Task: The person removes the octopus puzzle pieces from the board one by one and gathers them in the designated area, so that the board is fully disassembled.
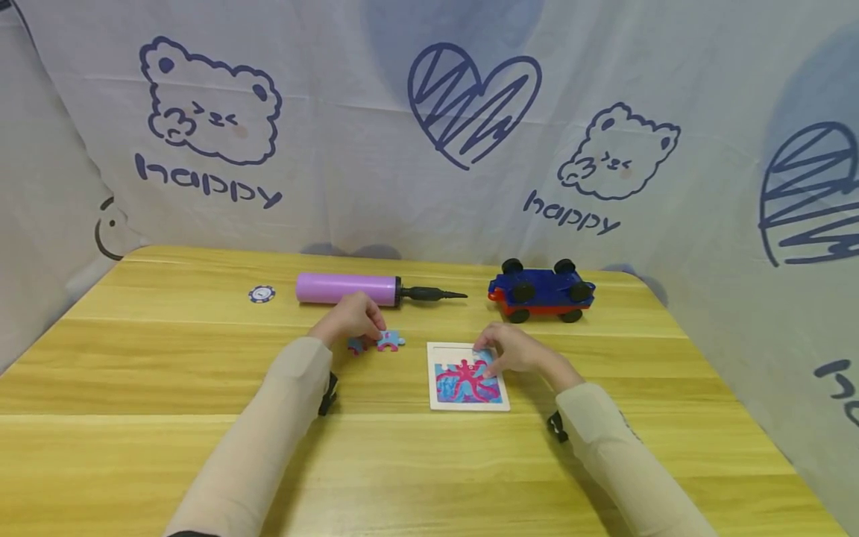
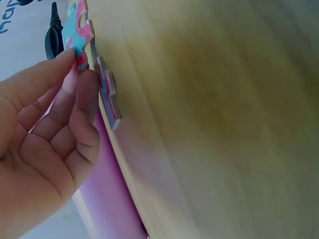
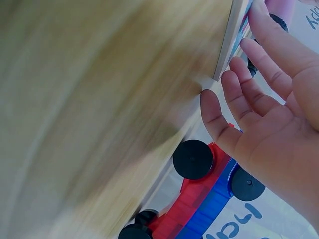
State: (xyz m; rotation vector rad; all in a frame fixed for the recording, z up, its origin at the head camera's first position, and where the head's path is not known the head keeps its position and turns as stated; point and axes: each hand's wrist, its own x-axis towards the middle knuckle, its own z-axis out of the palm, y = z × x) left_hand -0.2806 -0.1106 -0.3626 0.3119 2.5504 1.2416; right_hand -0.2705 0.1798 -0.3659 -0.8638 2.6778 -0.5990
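Between thumb and fingertip, my left hand (image 1: 350, 316) pinches a blue and pink jigsaw piece (image 2: 75, 35), tilted up in the left wrist view. A second jigsaw piece (image 1: 355, 346) lies on the table under that hand. To the right is a white-framed puzzle board (image 1: 432, 380) with a pink octopus picture (image 1: 463, 386) filling its lower part and right side. Part of the board's upper left shows bare backing. My right hand (image 1: 515, 349) rests over the board's right edge, thumb and fingertips at the picture, the fingers loosely extended in the right wrist view.
Behind my left hand lies a purple hand pump (image 1: 345, 289) with a black nozzle pointing right. A blue-and-white poker chip (image 1: 262, 294) is at its left. The blue and red toy car (image 1: 543, 292) lies wheels-up behind my right hand. A printed white cloth (image 1: 349, 149) hangs behind the table.
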